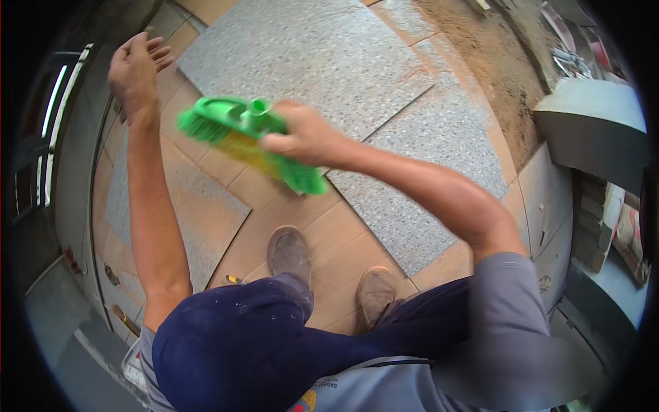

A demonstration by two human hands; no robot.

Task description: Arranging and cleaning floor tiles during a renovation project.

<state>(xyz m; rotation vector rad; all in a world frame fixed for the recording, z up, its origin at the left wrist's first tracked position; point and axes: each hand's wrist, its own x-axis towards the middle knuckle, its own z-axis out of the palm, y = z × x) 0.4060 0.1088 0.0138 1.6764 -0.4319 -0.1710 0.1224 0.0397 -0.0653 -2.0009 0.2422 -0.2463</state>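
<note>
A green broom head (230,130) with green and yellow bristles is in my right hand (302,134), gripped at its right end. Its round handle socket points up, and no stick is fitted in it. Motion blurs the bristles, which hang over the floor. My left hand (136,74) is raised at the far left, apart from the broom head. Its fingers are loosely bent and spread, and I see nothing held in them. Below both arms lie grey speckled tiles (274,51) with patches of orange-brown dust.
Wood-toned tiles (322,226) run between the grey ones under my shoes. A small yellow and black object (235,279) lies by my left shoe. Sandy soil (501,89) borders the floor at the far right, near a pale curved panel (590,106). A wall stands along the left.
</note>
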